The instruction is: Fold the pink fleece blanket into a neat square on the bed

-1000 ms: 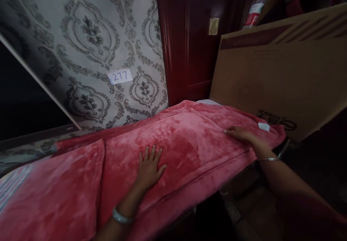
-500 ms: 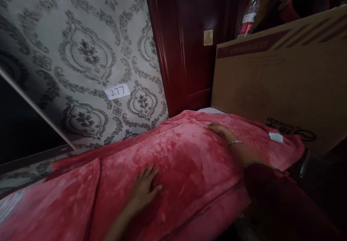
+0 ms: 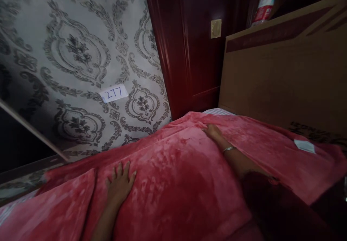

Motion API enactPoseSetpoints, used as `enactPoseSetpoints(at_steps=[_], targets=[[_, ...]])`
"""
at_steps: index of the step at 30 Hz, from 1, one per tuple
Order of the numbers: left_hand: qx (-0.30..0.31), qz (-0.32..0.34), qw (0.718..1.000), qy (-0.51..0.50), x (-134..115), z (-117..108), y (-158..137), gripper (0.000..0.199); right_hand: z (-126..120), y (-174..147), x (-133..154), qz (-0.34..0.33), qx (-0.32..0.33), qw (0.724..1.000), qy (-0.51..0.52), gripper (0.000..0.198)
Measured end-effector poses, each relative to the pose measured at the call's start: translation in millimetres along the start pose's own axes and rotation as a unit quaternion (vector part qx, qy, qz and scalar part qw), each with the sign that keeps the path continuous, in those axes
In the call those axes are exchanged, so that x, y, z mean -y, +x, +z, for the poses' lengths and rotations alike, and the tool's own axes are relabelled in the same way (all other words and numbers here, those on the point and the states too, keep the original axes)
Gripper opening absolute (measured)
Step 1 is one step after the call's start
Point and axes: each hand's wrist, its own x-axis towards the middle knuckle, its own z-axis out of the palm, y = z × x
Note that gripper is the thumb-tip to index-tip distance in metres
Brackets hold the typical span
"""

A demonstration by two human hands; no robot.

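Observation:
A plush red-pink blanket (image 3: 173,176) is spread over the surface in front of me, with creases and darker brushed patches. Flat on its left part lies my left hand (image 3: 120,183), open with the fingers spread. Farther off, near the blanket's back edge, my right hand (image 3: 213,131) has its fingers curled down onto a small ridge of the fabric and closed on it. A bracelet circles that wrist. To the left, a folded-over part of the blanket makes a dark edge. A white tag (image 3: 304,146) shows on its right part.
A large cardboard box (image 3: 273,71) stands at the back right, a red-labelled plastic bottle (image 3: 266,6) behind its top edge. Patterned wallpaper (image 3: 78,53) bearing a paper slip marked 277 (image 3: 114,93) and a dark red wooden panel (image 3: 200,67) stand behind. Striped cloth (image 3: 219,111) shows beyond the blanket.
My left hand has slid left across the blanket, its fingers spreading wider. My right hand has shifted slightly left, and the blanket's right part is spread farther right. The view has moved a little.

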Motion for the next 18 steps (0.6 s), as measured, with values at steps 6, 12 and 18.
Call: enactPoseSetpoints(at_steps=[6,12,18], targets=[[0.012,-0.005,1.000,0.007,1,-1,1,0.064,9,-7,-10,0.021,-0.049,0.997,-0.056,0.038],[0.020,0.002,1.000,0.014,-2,-2,-3,0.065,5,-11,-8,0.009,-0.036,0.996,-0.079,0.041],[0.018,0.001,1.000,0.005,-2,-3,-5,0.066,-21,-17,-16,-0.009,0.011,0.997,-0.073,0.041]])
